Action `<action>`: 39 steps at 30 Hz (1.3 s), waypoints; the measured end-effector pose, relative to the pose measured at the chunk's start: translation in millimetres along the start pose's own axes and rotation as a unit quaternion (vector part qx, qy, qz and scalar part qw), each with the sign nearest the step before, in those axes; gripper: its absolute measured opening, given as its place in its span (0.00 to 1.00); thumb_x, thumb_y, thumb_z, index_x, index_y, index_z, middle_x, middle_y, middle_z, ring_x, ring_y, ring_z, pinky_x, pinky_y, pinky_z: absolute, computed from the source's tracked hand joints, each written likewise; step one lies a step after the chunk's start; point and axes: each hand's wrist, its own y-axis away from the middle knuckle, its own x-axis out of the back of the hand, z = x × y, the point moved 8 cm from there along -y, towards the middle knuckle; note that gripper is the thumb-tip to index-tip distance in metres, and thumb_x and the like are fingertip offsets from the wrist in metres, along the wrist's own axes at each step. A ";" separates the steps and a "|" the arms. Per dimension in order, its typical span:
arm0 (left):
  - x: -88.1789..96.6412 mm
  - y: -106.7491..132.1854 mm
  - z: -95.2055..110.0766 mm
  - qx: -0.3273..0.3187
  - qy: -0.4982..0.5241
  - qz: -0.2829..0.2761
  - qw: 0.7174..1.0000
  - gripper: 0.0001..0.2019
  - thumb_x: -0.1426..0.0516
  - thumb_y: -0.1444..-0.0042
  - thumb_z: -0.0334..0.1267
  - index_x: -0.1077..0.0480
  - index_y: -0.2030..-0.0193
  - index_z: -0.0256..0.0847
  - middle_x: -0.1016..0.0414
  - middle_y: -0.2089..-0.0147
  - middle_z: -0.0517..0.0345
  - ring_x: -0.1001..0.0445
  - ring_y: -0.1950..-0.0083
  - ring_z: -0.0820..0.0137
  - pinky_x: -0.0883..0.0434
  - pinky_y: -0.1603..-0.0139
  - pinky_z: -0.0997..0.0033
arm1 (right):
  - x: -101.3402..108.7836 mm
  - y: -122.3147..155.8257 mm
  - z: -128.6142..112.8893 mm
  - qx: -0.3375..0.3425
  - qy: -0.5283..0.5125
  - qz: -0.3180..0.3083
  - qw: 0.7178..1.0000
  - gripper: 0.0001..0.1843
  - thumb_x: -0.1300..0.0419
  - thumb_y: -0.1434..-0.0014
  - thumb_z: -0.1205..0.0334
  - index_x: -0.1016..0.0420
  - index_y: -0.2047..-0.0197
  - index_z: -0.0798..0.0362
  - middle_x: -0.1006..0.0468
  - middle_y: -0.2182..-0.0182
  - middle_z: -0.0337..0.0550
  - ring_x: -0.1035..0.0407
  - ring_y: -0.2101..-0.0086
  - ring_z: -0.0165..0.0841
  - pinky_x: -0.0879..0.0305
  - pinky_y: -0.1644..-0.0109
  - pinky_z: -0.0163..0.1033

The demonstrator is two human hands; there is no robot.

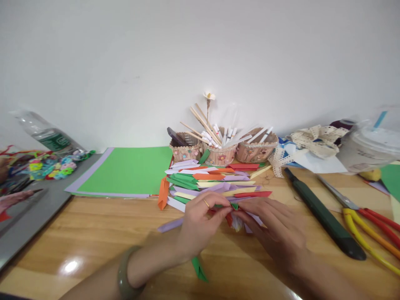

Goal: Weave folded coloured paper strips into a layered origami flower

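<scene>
Between my fingertips is a small piece of green folded paper [235, 206]. My left hand [201, 221], with a ring and a bangle at the wrist, pinches it from the left. From the other side, the thumb and fingers of my right hand [275, 221] close on it too. Just beyond my hands lies a heap of folded paper strips [215, 177] in green, purple, orange, red, yellow and white. Another green strip [199, 268] pokes out below my left wrist, and a purple one [170, 225] lies beside that hand. My fingers partly cover white and red paper beneath them.
Green paper sheets [131, 171] lie at left, near a bottle [50, 133] and colourful trinkets [59, 164]. Decorated baskets [220, 155] of sticks and pens line the wall. At right are a dark green cutter-like tool [325, 216], scissors [353, 208], lace [315, 137] and a lidded cup [368, 146].
</scene>
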 end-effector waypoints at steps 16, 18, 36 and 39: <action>-4.8 -2.0 -5.1 0.004 0.011 -0.031 0.999 0.02 0.43 0.49 0.29 0.32 0.71 0.38 0.27 0.70 0.56 0.28 0.66 0.71 0.30 0.63 0.71 | 2.5 2.5 1.2 -0.002 0.022 0.005 1.000 0.08 0.38 0.47 0.68 0.31 0.63 0.54 0.20 0.73 0.41 0.26 0.72 0.30 0.33 0.66 0.35; -6.0 -1.5 -5.8 0.013 0.013 -0.042 0.999 0.02 0.44 0.49 0.30 0.32 0.71 0.39 0.26 0.70 0.56 0.28 0.66 0.71 0.30 0.63 0.70 | 2.7 2.1 1.2 -0.002 0.017 0.007 1.000 0.08 0.38 0.47 0.69 0.31 0.62 0.54 0.20 0.73 0.42 0.26 0.72 0.30 0.33 0.65 0.35; -7.4 -3.6 18.4 -0.132 0.013 -0.067 0.989 0.08 0.47 0.46 0.26 0.31 0.61 0.39 0.26 0.69 0.54 0.27 0.65 0.71 0.28 0.63 0.69 | 6.4 -0.5 -4.2 0.019 -0.018 -0.004 1.000 0.08 0.40 0.46 0.71 0.30 0.62 0.55 0.20 0.73 0.42 0.25 0.72 0.31 0.30 0.67 0.35; -7.2 -2.7 15.4 -0.114 0.005 -0.064 0.991 0.07 0.46 0.47 0.26 0.31 0.63 0.39 0.26 0.70 0.54 0.27 0.66 0.71 0.29 0.64 0.69 | 6.0 -1.6 -4.2 0.017 -0.026 -0.010 0.999 0.10 0.40 0.47 0.72 0.30 0.60 0.54 0.20 0.73 0.42 0.26 0.72 0.31 0.30 0.67 0.35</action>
